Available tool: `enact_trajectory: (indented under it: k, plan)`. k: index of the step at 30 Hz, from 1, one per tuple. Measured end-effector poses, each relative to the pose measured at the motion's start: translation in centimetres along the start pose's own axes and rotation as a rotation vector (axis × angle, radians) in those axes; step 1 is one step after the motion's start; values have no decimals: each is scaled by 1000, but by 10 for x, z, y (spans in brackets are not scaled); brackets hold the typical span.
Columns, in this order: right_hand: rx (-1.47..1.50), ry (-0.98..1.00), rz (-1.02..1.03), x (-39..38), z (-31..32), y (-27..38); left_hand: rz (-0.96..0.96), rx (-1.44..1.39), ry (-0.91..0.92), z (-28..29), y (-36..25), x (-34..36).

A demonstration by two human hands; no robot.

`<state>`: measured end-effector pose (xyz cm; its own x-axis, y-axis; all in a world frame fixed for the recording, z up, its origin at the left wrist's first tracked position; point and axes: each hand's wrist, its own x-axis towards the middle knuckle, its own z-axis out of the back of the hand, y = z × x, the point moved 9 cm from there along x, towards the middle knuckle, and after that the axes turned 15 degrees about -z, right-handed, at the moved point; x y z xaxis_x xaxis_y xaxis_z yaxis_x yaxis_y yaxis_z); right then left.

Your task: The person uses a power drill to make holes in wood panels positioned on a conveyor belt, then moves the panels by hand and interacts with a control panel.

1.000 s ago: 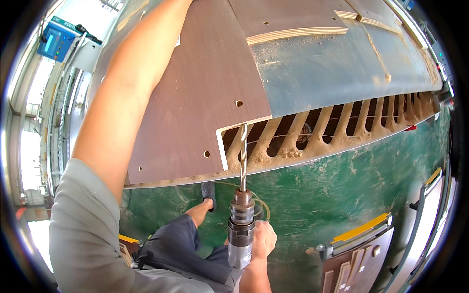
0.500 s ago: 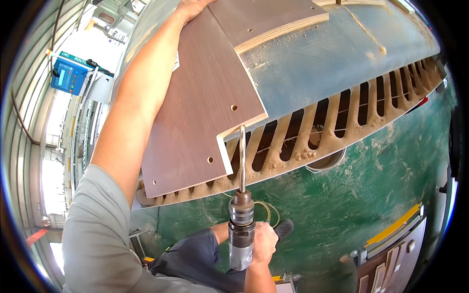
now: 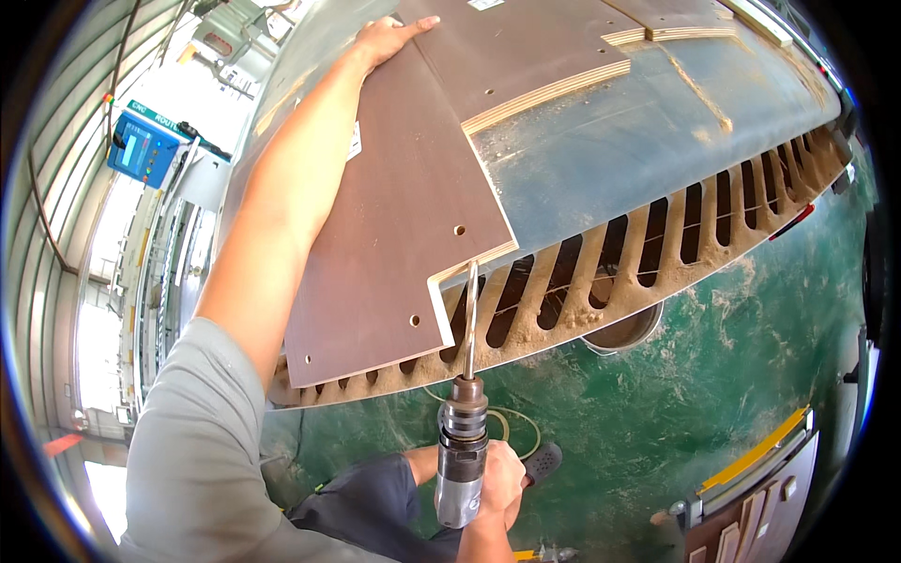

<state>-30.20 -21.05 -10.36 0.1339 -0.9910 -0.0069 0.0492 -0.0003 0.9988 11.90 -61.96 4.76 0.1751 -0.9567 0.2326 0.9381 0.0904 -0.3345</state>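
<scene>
A brown-faced plywood panel (image 3: 375, 225) with a stepped notch and several drilled holes lies on a grey-blue bed (image 3: 582, 169). On the panel's far part my left hand (image 3: 387, 42) rests with its fingers stretched out. My right hand (image 3: 503, 479), low in the middle, is closed around a power drill (image 3: 462, 460), whose grip is mostly hidden. The drill points away from me. Its long bit (image 3: 471, 324) reaches the edge of the notch; whether the tip is inside the wood cannot be made out.
A slotted, dust-covered ledge (image 3: 601, 281) runs along the bed's near edge, with a round bucket (image 3: 624, 330) below it. More plywood (image 3: 535, 47) lies beyond. A hose (image 3: 526, 424) trails on the green floor (image 3: 601, 422). Boards (image 3: 751, 516) stand at the lower right; a blue control box (image 3: 143, 150) is at left.
The view has shifted, so the panel sits lower and more of my left hand shows. The bit stays at the notch edge; its spiral grooves now show where it looked smooth before.
</scene>
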Motion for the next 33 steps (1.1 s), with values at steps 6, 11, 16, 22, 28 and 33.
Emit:
enact_trajectory:
  k: [6,11,16,22,28,33]
  plan:
    - [112,21,65,5,16,10,38,-45,-3,6,17,-1]
    - [-43,47,47,11,41,24,40,-37,-3,4,5,-4]
    - [-70,-20,36,8,60,17,12,16,-41,16,-7,-7]
    - [-235,85,-194,18,79,13,-8,87,-90,20,-5,-10]
    - [-761,167,-421,32,103,9,-22,50,-86,19,-5,-11]
    - [-603,367,-331,56,113,35,-11,51,-97,20,-4,-9]
